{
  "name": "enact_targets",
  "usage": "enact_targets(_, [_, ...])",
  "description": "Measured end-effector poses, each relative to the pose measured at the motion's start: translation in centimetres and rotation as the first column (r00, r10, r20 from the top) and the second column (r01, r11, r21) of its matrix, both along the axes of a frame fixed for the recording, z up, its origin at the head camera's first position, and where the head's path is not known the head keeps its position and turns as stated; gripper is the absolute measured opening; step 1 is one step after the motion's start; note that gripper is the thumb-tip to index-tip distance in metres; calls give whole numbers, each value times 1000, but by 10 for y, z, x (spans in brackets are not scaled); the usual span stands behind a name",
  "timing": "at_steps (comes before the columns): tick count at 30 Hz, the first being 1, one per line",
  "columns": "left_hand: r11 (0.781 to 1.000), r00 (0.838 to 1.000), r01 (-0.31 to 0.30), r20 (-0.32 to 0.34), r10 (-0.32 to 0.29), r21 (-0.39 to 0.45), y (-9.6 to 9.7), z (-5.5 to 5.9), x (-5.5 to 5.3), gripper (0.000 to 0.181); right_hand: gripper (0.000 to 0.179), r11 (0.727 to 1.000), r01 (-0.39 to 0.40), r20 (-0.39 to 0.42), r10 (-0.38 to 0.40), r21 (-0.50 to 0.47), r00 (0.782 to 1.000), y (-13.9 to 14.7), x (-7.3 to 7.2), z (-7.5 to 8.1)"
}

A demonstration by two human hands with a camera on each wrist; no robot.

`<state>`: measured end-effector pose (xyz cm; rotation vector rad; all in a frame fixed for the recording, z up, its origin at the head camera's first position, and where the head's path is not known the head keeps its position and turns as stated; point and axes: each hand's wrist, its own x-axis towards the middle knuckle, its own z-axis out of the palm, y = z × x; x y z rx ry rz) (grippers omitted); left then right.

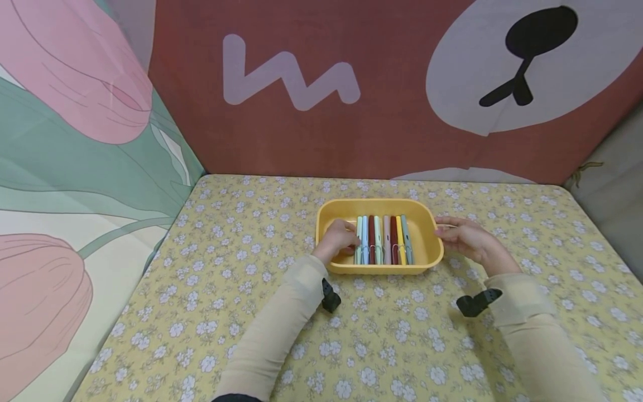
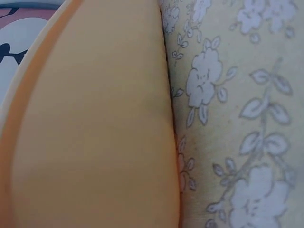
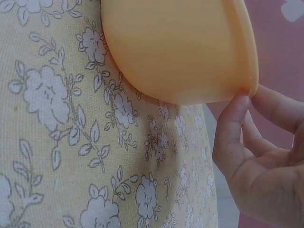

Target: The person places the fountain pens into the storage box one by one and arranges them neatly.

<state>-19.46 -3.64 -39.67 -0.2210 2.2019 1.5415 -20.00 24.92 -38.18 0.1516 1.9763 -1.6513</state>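
Observation:
A yellow plastic tray (image 1: 331, 212) sits on the table, holding a row of clothespins (image 1: 387, 240) in pale green, light blue, dark red, mauve, yellow and grey-blue. My left hand (image 1: 339, 240) reaches over the tray's near left corner, its curled fingertips at the leftmost pale green clothespin (image 1: 359, 226), which they appear to pinch. The left wrist view shows only the outside of the tray wall (image 2: 95, 118), not the fingers. At the right end, my right hand (image 3: 266, 156) pinches the tray's rim between thumb and fingers.
A yellow flowered cloth (image 1: 226, 279) covers the table. Behind it stands a reddish-brown printed backdrop (image 1: 301, 139), and a tulip-patterned one (image 1: 90, 195) hangs on the left. Dark wrist mounts (image 1: 477, 303) sit on both sleeves.

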Motion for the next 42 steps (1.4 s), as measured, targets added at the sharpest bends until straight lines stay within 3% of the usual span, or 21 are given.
enact_targets(8, [999,999,-41,-31,41,-6,0,2,-3,45,63,1000,9,-11,-10,-12,1000,1,0,-1])
enact_targets(13, [996,997,-61,-44,64,72,-2,9,-4,43,62,1000,13,-30,-13,10,999,2,1,-3])
enact_targets(18, [989,991,-54,-114,69,135,-12,18,-2,44,67,999,4,-53,-2,52,999,1,3,-2])
enact_targets(25, [990,976,-52,-201,78,130,-40,31,5,43,66,990,-20,-94,33,143,995,-4,7,4])
enact_targets(29, [992,972,-58,-219,82,115,-61,36,10,42,65,986,-30,-107,48,163,993,-4,9,6])
enact_targets(42, [991,956,-125,-261,131,43,-135,35,32,44,63,982,-42,-130,67,186,989,-4,12,7])
